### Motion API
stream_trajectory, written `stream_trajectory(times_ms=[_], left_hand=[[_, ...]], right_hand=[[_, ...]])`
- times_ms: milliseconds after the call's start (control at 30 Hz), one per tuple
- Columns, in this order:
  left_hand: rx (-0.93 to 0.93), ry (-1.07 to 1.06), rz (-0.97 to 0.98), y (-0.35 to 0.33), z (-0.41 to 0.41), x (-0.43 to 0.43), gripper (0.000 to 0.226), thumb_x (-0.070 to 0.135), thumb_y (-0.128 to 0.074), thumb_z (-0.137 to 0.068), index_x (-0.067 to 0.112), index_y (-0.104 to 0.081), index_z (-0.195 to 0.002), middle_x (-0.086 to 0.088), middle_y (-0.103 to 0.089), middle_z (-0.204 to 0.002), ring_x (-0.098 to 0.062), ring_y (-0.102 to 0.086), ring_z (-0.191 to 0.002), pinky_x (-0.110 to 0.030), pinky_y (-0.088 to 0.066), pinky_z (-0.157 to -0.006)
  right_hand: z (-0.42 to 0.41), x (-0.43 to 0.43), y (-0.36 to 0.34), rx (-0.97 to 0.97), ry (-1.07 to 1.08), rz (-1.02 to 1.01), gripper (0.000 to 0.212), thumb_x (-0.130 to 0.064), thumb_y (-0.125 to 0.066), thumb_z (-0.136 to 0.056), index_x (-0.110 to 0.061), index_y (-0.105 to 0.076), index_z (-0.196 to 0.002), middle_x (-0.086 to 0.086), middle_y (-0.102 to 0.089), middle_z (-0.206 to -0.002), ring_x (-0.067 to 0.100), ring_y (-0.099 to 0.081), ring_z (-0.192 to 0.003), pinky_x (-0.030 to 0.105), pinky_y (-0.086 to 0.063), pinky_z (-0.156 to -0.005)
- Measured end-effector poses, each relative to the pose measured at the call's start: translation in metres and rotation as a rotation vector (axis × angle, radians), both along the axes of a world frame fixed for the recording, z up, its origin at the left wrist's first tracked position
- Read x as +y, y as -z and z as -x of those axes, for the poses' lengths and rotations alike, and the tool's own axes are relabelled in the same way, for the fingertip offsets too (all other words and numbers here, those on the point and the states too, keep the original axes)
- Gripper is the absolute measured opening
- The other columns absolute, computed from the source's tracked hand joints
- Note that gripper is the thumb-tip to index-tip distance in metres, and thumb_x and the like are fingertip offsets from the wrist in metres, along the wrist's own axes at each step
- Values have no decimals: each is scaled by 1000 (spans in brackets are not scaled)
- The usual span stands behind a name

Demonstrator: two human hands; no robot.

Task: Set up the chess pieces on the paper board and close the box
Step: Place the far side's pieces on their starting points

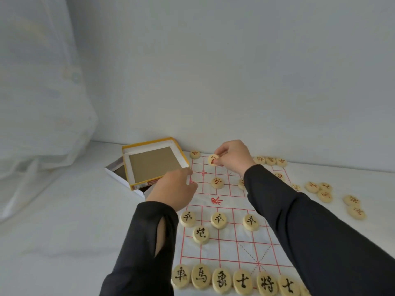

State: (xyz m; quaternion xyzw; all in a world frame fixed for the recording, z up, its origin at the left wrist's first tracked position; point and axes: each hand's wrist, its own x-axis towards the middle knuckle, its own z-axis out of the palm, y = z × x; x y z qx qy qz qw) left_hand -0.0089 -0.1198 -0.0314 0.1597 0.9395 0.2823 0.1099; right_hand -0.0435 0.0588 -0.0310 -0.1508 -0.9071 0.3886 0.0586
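Right hand (232,155) pinches the light, stiff wooden piece (213,160) by its rim, the surest hold, while left hand (174,189) steadies the flimsy paper board (226,248), fingers hidden.

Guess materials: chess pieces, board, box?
Chess pieces: probably wood; pale, matte discs with rounded edges and black or red characters.
Board: thin paper, possibly plastic film; white, wrinkled, printed red grid.
Box: cardboard; yellow outside, white inner walls, dull brown base.
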Motion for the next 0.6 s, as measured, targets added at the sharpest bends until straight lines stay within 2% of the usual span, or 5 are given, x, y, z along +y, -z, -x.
stream_trajectory(times_ms=[200,433,600], left_hand=[[-24,27,-7,7,4,4,43,32,-47,-95,27,-39,-137,3,-50,-134,-15,-49,-119,-25,-39,-94],[-10,17,-20,8,8,-2,44,32,-46,-96,26,-38,-138,1,-50,-134,-16,-49,-119,-26,-39,-95],[-23,11,-18,9,8,-3,44,32,-46,-96,26,-39,-138,2,-49,-136,-15,-48,-120,-26,-38,-96]], right_hand=[[28,-12,17,-218,-77,-151,23,-11,-69,-82,-6,-71,-104,8,-69,-108,21,-64,-100,32,-52,-90],[43,-14,28,-259,-33,-150,26,-16,-68,-84,-5,-68,-108,10,-68,-108,23,-62,-100,30,-51,-86],[48,-15,29,-287,-50,-232,26,-16,-66,-85,-7,-67,-110,9,-68,-109,22,-62,-99,28,-49,-83]])
